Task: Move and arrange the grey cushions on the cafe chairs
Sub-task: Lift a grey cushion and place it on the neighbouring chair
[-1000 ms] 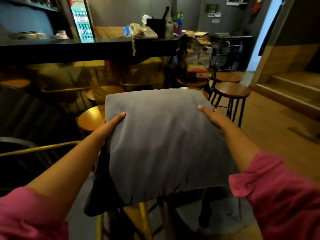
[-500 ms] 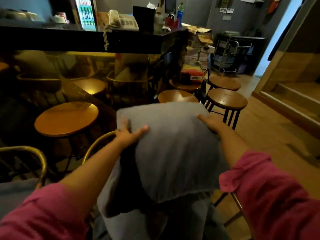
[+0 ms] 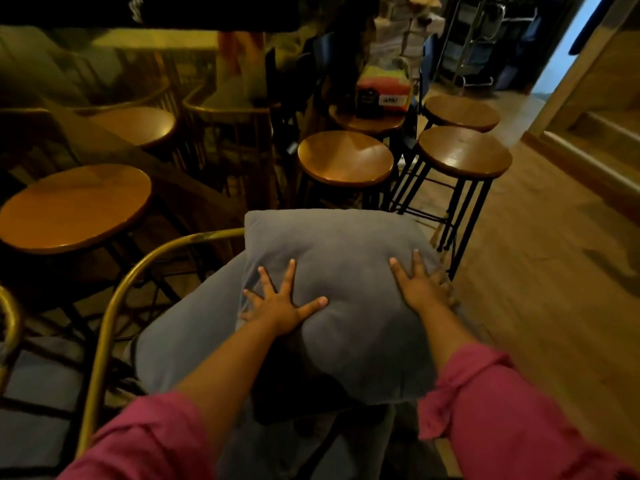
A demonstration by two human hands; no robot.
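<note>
- Head view: both your hands lie flat with fingers spread, left hand [image 3: 280,303] and right hand [image 3: 420,285] pressing the grey cushion [image 3: 332,271], likely to seat it on the chair [image 3: 114,306] beneath them.
- The cushion leans away from you, top edge beyond your fingertips; roughly square, no clear long axis.

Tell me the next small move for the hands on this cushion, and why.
Probably press the top grey cushion down and back: both hands, left and right, lie flat on it, and it sits tilted over another cushion against the chair's brass rail.
</note>
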